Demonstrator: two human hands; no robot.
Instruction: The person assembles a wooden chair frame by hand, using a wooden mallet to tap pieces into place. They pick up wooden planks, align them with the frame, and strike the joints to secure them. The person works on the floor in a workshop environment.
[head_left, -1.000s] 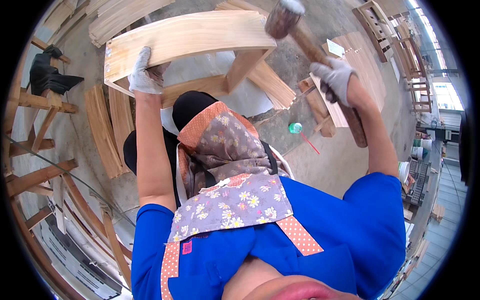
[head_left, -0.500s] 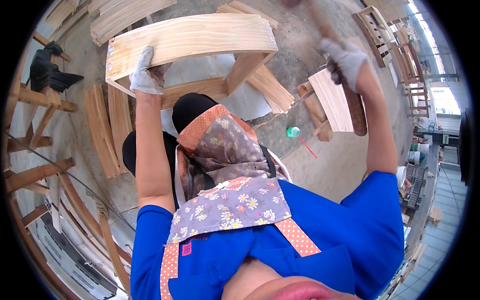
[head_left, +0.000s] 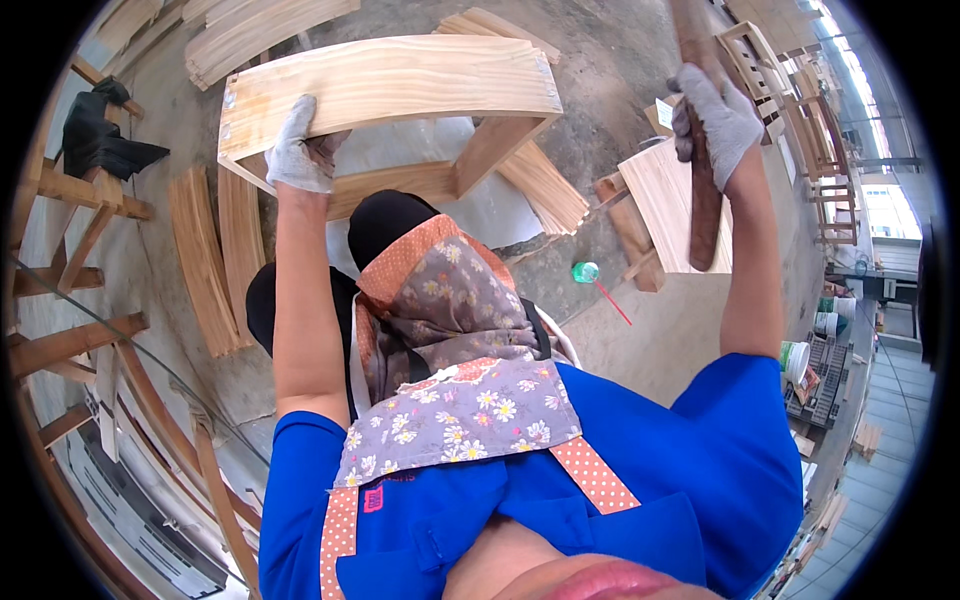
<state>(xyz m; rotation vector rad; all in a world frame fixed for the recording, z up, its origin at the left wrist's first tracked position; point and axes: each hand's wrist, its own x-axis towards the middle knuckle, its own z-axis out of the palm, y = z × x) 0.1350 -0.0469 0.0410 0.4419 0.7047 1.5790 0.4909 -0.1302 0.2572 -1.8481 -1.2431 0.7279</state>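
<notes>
Left hand (head_left: 303, 150), in a pale grey glove: thumb flat on the upper board's outer face, fingers tucked beneath its near edge, closed on a pale, open-sided rectangular wooden frame (head_left: 400, 80). Right hand (head_left: 722, 120), likewise gloved: wrapped round the long brown wooden handle of a hammer (head_left: 705, 220), nearly upright, upper end out of view. Compared with one second earlier: hammer head gone from beside the frame's right corner, right hand higher and farther out; left grip unchanged, frame slightly rightward. Frame location: just beyond a black-clad knee (head_left: 390, 228), long edges running left to right. Lateral room: wide gap between frame's right end and hammer handle; grey concrete floor (head_left: 650, 320) between knees and right forearm, bearing a small green container with red tube (head_left: 586, 272). Farther out: fanned pale wooden slats (head_left: 545, 190) near the frame's right end; stacked pale wooden panels (head_left: 660, 200) below the hammer; long pale boards (head_left: 200, 265) leftward.
</notes>
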